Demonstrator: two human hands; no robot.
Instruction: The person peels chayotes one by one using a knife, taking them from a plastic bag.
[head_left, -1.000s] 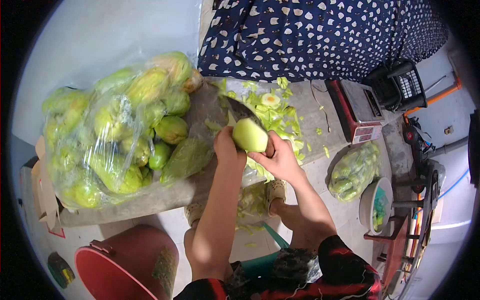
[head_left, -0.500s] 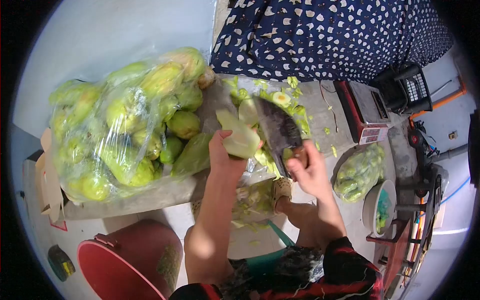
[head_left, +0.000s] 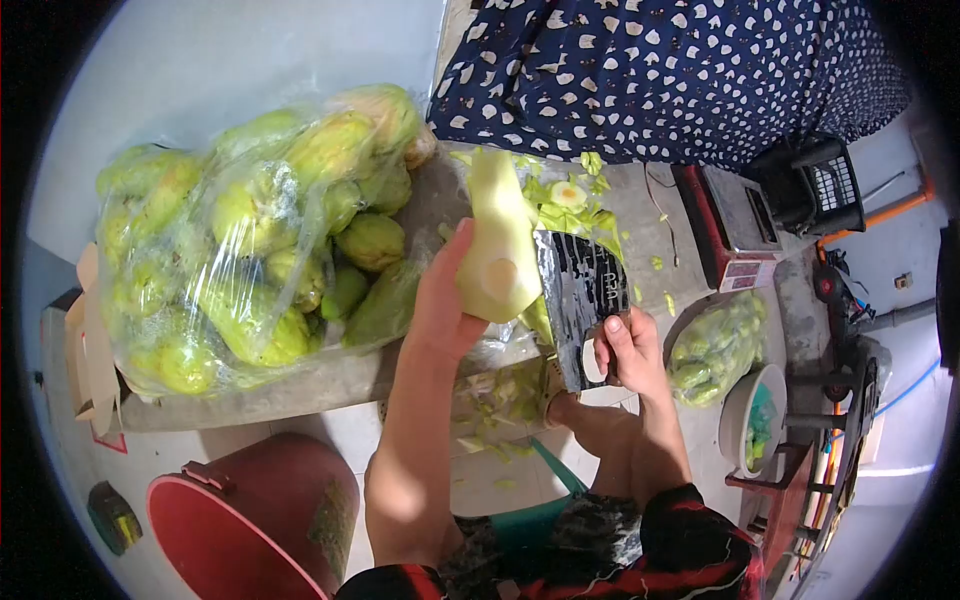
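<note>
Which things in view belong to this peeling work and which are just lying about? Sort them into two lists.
In the job:
- peeled green fruit, in the left hand
- broad knife, in the right hand
- bagged green fruit
- peelings

Seemingly just lying about:
- scale
- black basket
- patterned cloth
- red bucket, though it may be for scraps

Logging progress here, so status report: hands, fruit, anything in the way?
Left hand holding pale peeled fruit. Right hand gripping broad-bladed knife. Peelings litter slab beyond, seemingly not obstructing.
</note>
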